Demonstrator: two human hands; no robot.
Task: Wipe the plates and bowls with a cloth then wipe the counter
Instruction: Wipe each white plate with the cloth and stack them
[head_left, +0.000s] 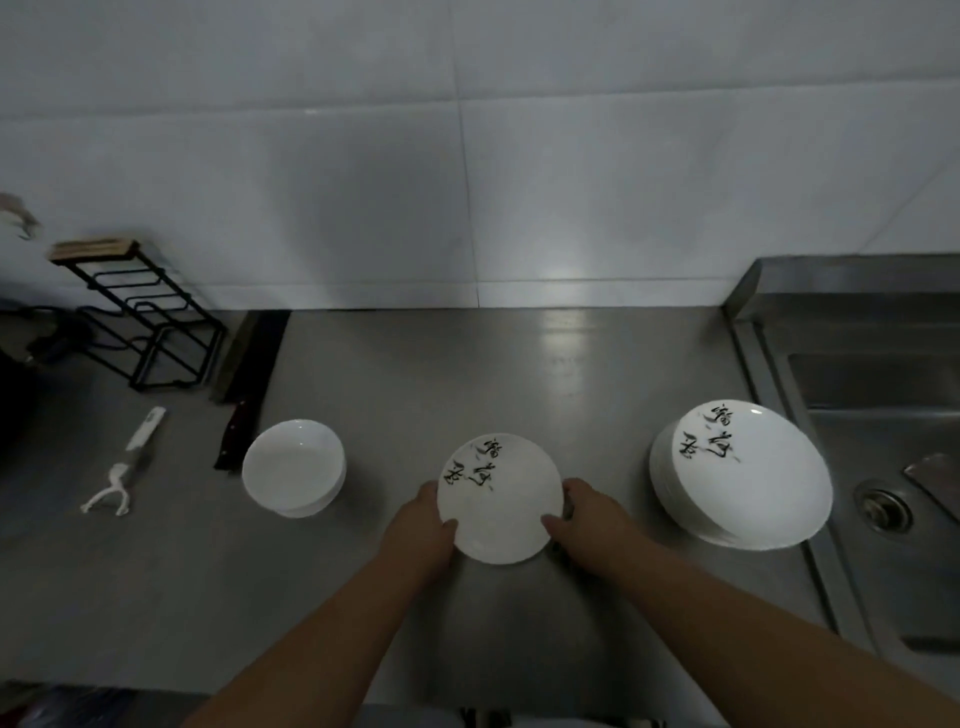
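A white plate with black brush lettering is at the middle of the steel counter, held between both hands. My left hand grips its left rim with the thumb on top. My right hand grips the right rim the same way; something dark shows under its fingers, perhaps a cloth, too dim to tell. A stack of matching lettered plates stands to the right. A stack of plain white bowls stands to the left.
A steel sink with a drain lies at the far right. At the left are a black wire rack, a dark knife and a white peeler. A white tiled wall backs the counter.
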